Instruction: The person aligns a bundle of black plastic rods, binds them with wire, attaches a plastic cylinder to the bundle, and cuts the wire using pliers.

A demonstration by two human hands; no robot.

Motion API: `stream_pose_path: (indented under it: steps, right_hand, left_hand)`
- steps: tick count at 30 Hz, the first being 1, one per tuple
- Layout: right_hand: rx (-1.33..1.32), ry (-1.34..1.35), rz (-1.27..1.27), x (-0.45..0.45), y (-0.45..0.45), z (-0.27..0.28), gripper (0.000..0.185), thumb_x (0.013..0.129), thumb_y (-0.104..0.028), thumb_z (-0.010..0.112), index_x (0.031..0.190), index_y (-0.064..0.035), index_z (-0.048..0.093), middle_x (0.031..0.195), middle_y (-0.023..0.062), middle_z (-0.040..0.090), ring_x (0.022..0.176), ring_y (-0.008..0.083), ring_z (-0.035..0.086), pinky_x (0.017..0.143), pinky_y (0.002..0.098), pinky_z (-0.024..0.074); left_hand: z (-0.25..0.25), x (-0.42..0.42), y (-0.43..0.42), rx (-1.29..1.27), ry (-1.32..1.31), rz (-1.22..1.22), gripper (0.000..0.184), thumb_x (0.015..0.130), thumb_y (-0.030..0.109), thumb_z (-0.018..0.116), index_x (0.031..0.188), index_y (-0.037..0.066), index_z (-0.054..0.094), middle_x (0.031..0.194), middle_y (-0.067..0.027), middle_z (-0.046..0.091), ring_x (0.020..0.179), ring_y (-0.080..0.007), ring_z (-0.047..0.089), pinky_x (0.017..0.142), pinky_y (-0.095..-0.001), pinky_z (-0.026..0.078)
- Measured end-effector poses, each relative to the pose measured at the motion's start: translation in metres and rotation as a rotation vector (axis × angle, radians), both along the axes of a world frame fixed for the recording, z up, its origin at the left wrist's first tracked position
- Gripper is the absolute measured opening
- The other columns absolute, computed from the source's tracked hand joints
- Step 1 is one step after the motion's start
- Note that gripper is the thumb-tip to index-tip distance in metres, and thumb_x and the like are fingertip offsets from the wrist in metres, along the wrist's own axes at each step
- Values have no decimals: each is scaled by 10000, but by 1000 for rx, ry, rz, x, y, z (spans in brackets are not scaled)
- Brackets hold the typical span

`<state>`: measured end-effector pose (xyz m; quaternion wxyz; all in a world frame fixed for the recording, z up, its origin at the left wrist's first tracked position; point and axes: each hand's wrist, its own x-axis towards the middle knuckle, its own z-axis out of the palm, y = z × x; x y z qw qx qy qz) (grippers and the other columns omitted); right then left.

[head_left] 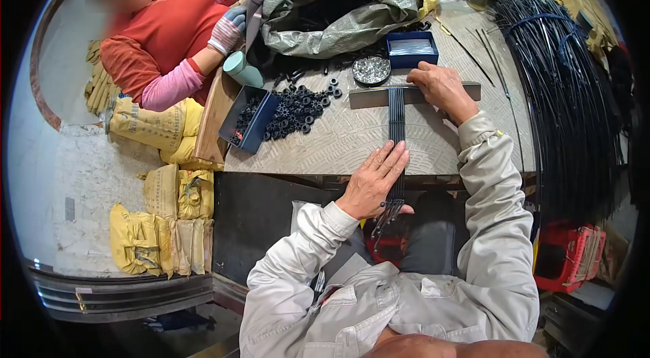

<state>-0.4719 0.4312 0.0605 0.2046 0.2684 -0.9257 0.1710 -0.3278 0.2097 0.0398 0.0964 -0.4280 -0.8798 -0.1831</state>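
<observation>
My left hand [374,180] lies over a flat row of thin black rods [397,118] at the table's front edge, its fingers stretched out and the thumb beneath the rods. The rods' lower ends, with small knobs, hang past the edge. Their upper ends meet a grey metal bar [369,99] lying across the table. My right hand [443,91] rests on the bar just right of the rods, fingers bent and pressed together at its back edge. Behind the bar stand a round dish of small shiny parts [372,70] and a blue box of thin pale strips [412,49].
Black rings [296,111] lie heaped left, beside a blue bin [249,118]. A large open sack [338,6] stands at the back. Long black rods [562,87] fill the right side. A co-worker in red [169,26] is at the left, near a pale green cup [242,71].
</observation>
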Motion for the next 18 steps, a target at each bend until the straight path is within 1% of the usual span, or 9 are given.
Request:
stream_pose_path:
  steps: [5, 7, 9, 13, 14, 15, 16, 18]
  right_hand:
    - [28, -20, -49, 2, -3, 0, 95, 791, -105, 552, 854, -126, 620, 785, 41, 557, 732, 252, 597, 616, 369, 460]
    - [15, 74, -16, 1, -4, -2, 82, 787, -94, 554, 834, -119, 617, 768, 35, 553, 750, 236, 591, 629, 359, 459]
    - [8, 66, -4, 0, -2, -1, 81, 786, -89, 554, 827, -118, 617, 756, 31, 548, 759, 228, 585, 636, 352, 458]
    - [30, 102, 19, 0, -2, 2, 82, 781, -78, 556, 824, -118, 613, 746, 21, 547, 777, 215, 568, 659, 332, 453]
    - [32, 105, 23, 0, -3, 4, 82, 781, -78, 556, 824, -118, 613, 746, 21, 547, 777, 215, 568, 659, 332, 453]
    - [43, 54, 16, 1, -4, 4, 101, 779, -70, 538, 836, -114, 609, 775, 26, 557, 811, 219, 571, 685, 339, 457]
    - [55, 6, 10, 1, -4, 4, 121, 777, -62, 520, 848, -111, 604, 803, 30, 567, 845, 223, 574, 711, 347, 461]
    - [37, -2, 16, 1, -5, 2, 118, 779, -60, 516, 852, -99, 600, 804, 38, 569, 846, 225, 572, 714, 346, 462]
  left_hand:
    - [1, 1, 0, -16, -14, 3, 960, 658, 664, 581, 1326, 7, 371, 1399, -183, 316, 1285, -373, 306, 1043, -441, 281]
    - [2, 1, 0, -32, -17, 2, 950, 658, 662, 583, 1330, 24, 373, 1403, -181, 309, 1287, -372, 302, 1043, -445, 278]
    - [2, 1, 0, -32, -35, 0, 933, 660, 661, 585, 1335, 50, 377, 1409, -177, 299, 1289, -371, 299, 1042, -450, 275]
    - [0, 2, 0, -19, -24, 6, 929, 666, 658, 584, 1334, 47, 376, 1409, -176, 301, 1292, -368, 296, 1040, -450, 277]
    - [2, 0, 0, -4, -19, 2, 916, 664, 648, 599, 1323, 46, 392, 1398, -178, 316, 1281, -375, 312, 1025, -461, 299]
    - [2, 1, 0, 10, -18, -3, 903, 663, 638, 615, 1311, 44, 408, 1388, -179, 331, 1271, -381, 328, 1010, -472, 322]
    - [2, 0, 0, 10, -16, 1, 903, 663, 638, 615, 1311, 44, 408, 1388, -179, 331, 1271, -381, 328, 1010, -472, 322]
    - [0, 0, -1, 3, -12, 1, 907, 665, 646, 607, 1315, 47, 403, 1395, -175, 322, 1278, -379, 318, 1008, -472, 323]
